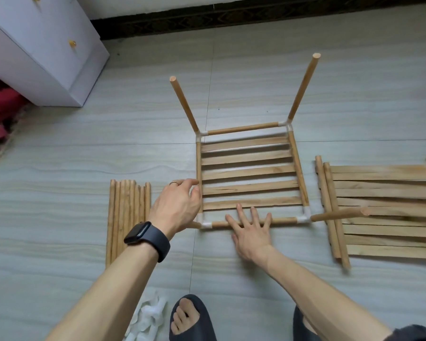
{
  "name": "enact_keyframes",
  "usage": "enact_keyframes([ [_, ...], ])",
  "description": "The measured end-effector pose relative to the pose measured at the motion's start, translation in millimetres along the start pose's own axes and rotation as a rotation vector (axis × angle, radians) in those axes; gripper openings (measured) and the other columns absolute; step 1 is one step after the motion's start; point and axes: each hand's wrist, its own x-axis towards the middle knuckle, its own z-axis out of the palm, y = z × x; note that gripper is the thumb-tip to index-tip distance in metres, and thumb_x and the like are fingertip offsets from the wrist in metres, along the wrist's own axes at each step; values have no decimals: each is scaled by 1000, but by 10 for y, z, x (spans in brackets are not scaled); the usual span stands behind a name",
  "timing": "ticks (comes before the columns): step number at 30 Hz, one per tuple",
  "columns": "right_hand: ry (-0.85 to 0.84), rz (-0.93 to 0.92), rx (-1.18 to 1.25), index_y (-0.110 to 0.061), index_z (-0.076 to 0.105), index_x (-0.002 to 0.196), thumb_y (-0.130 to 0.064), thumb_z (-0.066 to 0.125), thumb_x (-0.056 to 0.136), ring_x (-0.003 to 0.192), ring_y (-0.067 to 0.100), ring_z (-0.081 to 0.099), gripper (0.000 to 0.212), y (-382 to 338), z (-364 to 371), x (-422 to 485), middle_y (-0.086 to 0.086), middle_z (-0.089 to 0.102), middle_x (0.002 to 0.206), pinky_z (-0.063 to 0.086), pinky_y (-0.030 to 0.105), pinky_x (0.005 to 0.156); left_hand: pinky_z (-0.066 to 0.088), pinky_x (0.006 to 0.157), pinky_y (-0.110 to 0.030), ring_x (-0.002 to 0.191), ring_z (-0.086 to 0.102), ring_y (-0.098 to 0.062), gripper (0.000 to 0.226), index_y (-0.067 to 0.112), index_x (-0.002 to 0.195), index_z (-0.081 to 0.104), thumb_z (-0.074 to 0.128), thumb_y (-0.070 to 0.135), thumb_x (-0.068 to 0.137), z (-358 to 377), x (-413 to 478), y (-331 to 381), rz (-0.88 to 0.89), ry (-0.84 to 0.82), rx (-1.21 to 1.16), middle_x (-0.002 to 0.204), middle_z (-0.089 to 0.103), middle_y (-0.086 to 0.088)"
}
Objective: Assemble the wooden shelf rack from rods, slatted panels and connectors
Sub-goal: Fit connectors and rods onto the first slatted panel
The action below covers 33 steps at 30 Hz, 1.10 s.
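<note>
The loose rods [128, 217] lie bundled on the floor [59, 168]; your left hand [176, 205] curves at the side rod [198, 163], grip unclear; the half-built rack [249, 173] sits centre, probably light but wobbly at its connectors [206, 224], so hold rods near corners, not slats; your right hand [251, 227] lies spread on the front rod [284, 220]; spare slatted panels [379, 212] lie right
</note>
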Motion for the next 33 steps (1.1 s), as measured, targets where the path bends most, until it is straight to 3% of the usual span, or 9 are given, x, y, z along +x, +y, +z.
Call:
enact_keyframes([
  [5,6,-39,-145,-42,-10,160,-21,44,99,149,43,-31,84,64,-62,-2,5,-27,167,-16,79,106,42,108,-42,134,46,-22,41,35,142,51,32,40,106,30,19,79,20,30,-17,146,50,0],
  [9,-95,-51,-68,-44,-12,160,-12,44,99,149,44,-31,88,84,-107,17,3,-32,166,1,80,111,42,108,-42,134,46,-22,41,35,142,51,32,38,106,35,20,85,15,31,-42,144,50,-1],
  [20,-181,-45,-63,-49,-13,157,-15,49,94,149,41,-32,94,107,-168,36,-1,-36,164,2,79,112,42,105,-42,134,45,-21,40,35,138,54,36,40,103,68,81,68,45,88,-51,144,50,1],
  [23,-204,-43,-39,-49,-6,158,-28,48,99,152,39,-26,83,109,-250,40,-3,-31,166,6,76,113,39,96,-29,126,50,-13,35,33,132,60,43,42,103,18,60,6,75,150,-262,134,56,6],
  [26,-212,-27,-21,-44,9,160,-37,43,102,156,38,-13,67,67,-370,27,-1,-18,170,13,73,115,45,90,-24,112,59,-3,22,31,117,67,50,33,103,-121,33,-101,40,267,-733,118,65,15],
  [28,-208,-26,2,-41,16,159,-42,40,103,157,37,-3,61,33,-419,-6,1,-9,172,19,69,116,46,83,-24,109,62,-8,19,29,113,65,49,29,105,-200,13,-248,-35,332,-959,115,67,9],
  [30,-208,-29,14,-37,16,160,-44,38,104,156,34,5,60,3,-416,-74,2,-3,172,23,65,116,44,81,-20,112,61,-14,20,24,119,62,49,28,105,-186,-42,-491,-95,370,-932,117,65,5],
  [33,-195,-28,42,-31,7,162,-44,38,105,156,32,4,66,-66,-331,-183,1,-1,172,20,66,118,40,81,-15,115,55,-13,33,19,133,55,53,30,103,24,-212,-995,-215,297,-661,128,59,2],
])
